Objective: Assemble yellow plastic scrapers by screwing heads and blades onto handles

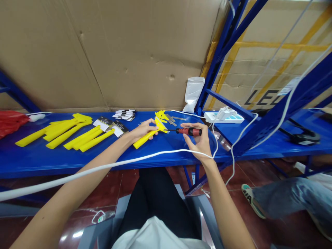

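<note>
My left hand [145,129] is closed on a yellow scraper [144,139], gripping it near its head while the handle slants down to the left. In my right hand [201,143] is a screwdriver [187,131] with a red and black handle, its fingers wrapped round the grip. The thin shaft points left, and its tip meets the scraper's head. Just behind lie small yellow pieces [161,114] and several flat metal blades [171,119]. More yellow scrapers [63,128] rest to the left, some with black and white cards [103,123] at their heads.
The blue shelf [103,162] runs across, with a cardboard wall behind. A stack of cards [125,114], a white power strip [225,117] and a red bag [11,122] stand on it. A white cable [103,166] crosses before my arms. Another person's leg [287,195] is at right.
</note>
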The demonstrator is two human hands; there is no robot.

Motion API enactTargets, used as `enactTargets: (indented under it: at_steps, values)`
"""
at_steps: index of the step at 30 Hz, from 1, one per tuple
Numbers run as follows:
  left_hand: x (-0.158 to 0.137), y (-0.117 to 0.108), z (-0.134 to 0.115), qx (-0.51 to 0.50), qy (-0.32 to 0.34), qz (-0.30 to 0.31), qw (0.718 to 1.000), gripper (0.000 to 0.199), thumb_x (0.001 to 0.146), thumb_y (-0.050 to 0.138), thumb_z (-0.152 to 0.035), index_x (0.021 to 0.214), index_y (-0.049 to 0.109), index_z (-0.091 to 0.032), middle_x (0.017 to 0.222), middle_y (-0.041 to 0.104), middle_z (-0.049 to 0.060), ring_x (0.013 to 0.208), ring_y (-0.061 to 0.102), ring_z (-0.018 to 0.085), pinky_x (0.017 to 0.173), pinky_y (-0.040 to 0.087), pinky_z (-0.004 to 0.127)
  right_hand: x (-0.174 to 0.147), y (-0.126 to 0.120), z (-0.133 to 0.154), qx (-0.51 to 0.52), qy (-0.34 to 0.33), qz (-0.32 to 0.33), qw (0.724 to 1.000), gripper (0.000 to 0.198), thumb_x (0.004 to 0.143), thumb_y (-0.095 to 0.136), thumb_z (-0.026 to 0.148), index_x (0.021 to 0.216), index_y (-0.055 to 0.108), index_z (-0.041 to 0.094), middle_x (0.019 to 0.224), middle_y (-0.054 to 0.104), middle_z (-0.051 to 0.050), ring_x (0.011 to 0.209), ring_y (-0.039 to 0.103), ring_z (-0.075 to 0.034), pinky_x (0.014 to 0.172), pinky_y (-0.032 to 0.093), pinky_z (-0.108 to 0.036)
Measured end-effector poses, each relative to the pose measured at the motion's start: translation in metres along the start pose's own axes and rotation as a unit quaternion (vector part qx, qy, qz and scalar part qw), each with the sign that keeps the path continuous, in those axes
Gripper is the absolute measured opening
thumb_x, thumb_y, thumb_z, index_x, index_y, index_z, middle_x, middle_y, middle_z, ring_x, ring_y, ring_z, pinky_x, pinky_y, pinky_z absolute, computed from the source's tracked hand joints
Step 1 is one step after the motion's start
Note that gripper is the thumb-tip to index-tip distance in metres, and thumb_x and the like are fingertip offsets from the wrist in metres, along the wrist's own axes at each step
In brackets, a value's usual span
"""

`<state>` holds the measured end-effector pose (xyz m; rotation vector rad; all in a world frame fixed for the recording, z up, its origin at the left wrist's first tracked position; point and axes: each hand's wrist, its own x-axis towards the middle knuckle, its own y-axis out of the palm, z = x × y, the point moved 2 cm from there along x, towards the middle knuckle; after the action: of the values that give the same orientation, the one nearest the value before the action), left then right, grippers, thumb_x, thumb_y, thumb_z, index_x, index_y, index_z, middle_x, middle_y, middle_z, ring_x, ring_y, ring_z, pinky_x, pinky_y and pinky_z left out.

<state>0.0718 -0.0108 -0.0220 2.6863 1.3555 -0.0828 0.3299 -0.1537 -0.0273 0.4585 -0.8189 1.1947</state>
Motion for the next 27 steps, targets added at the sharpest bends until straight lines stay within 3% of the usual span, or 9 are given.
enactTargets:
  at_steps: [4,16,23,27]
  values:
    - [0.0014,-0.0024,0.0023,0.005,0.006,-0.01,1.0,0.041,0.091,0.089,-0.026,0.112,0.053,-0.026,0.091,0.074,0.007,0.064,0.069,0.016,0.048,0.043,0.02,-0.0003,-0.0032,-0.0049,-0.056,0.008,-0.011,0.998,0.04,0.1,0.086,0.036,0.13,0.06,0.03,0.127,0.082,-0.009,0.124,0.081,-0.031,0.113,0.064,-0.057]
    - [-0.0011,0.0019,-0.0029,-0.003,0.008,-0.005,1.0,0.044,0.088,0.09,-0.024,0.108,0.051,-0.025,0.089,0.075,0.007,0.065,0.069,0.016,0.047,0.043,0.019,-0.0011,-0.0038,-0.0089,-0.068,0.015,-0.022,0.997,0.039,0.099,0.087,0.041,0.124,0.059,0.031,0.123,0.085,-0.008,0.119,0.082,-0.031,0.11,0.064,-0.055]
    - [-0.0021,0.0031,-0.0048,0.0,-0.002,0.0,1.0,0.041,0.089,0.09,-0.024,0.108,0.053,-0.024,0.082,0.074,0.007,0.06,0.067,0.016,0.048,0.043,0.021,0.003,-0.007,-0.0102,-0.117,0.016,-0.072,0.99,0.046,0.092,0.092,0.051,0.117,0.062,0.027,0.108,0.081,-0.006,0.094,0.08,-0.026,0.085,0.065,-0.042]
    - [-0.0032,0.0056,-0.0053,0.006,0.011,-0.01,1.0,0.042,0.088,0.091,-0.028,0.11,0.056,-0.023,0.082,0.075,0.008,0.06,0.067,0.016,0.048,0.044,0.021,0.0024,-0.0041,-0.0089,-0.11,0.026,-0.076,0.991,0.047,0.091,0.093,0.05,0.117,0.062,0.026,0.11,0.082,-0.007,0.096,0.081,-0.027,0.085,0.066,-0.042]
